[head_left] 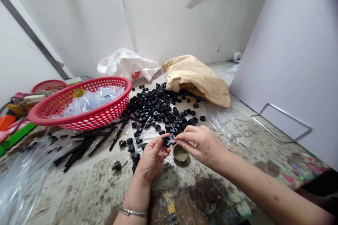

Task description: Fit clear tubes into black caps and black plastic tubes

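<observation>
The left hand (156,153) is closed on a small black cap (166,142), gripping it between thumb and fingers. The right hand (201,144) is pinched at the cap's right side; a thin clear piece (173,141) shows at its fingertips, too small to identify. The cap sits between the two hands, just above and left of a small round bowl (181,153). The bowl rests on the table (87,190) below the right hand's fingertips and holds something pale, contents unclear.

Directly beyond the hands lies a loose pile of black caps (158,107), with several strays near the left hand. A brown paper bag (199,77) lies beyond the right hand, behind the pile's right part. Left of the left hand, black rods (79,151) lie in front of a red basket (97,119), which holds clear plastic pieces (92,101). A metal bracelet (133,212) circles the left wrist.
</observation>
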Action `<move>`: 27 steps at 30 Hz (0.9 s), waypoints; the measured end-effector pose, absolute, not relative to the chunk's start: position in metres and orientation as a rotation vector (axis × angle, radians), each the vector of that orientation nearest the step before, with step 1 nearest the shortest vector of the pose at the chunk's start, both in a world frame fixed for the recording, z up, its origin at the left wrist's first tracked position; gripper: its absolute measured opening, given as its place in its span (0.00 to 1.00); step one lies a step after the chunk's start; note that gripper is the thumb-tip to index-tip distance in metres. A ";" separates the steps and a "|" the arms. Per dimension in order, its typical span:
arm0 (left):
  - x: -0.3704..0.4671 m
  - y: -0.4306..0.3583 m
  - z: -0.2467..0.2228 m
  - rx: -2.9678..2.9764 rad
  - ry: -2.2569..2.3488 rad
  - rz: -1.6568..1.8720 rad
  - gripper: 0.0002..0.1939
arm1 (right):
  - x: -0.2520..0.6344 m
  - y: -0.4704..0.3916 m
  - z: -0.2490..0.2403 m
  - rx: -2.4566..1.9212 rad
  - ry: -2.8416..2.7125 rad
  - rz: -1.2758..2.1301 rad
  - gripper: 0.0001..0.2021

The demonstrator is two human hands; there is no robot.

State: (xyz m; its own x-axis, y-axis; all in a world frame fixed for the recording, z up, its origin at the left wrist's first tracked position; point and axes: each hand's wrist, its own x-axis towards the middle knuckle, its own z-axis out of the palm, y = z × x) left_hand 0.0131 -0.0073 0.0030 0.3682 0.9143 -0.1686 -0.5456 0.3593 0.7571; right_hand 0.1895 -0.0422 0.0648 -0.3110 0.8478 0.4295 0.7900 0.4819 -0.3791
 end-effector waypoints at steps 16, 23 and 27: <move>0.020 -0.012 -0.001 0.751 0.630 0.879 0.17 | 0.177 -0.040 0.072 -1.287 -2.326 -0.339 0.11; 0.021 -0.012 -0.002 0.769 0.684 0.903 0.18 | 0.174 -0.036 0.064 -1.264 -2.343 -0.249 0.10; 0.015 -0.010 -0.002 0.774 0.693 0.949 0.20 | 0.171 -0.035 0.062 -1.299 -2.378 -0.139 0.08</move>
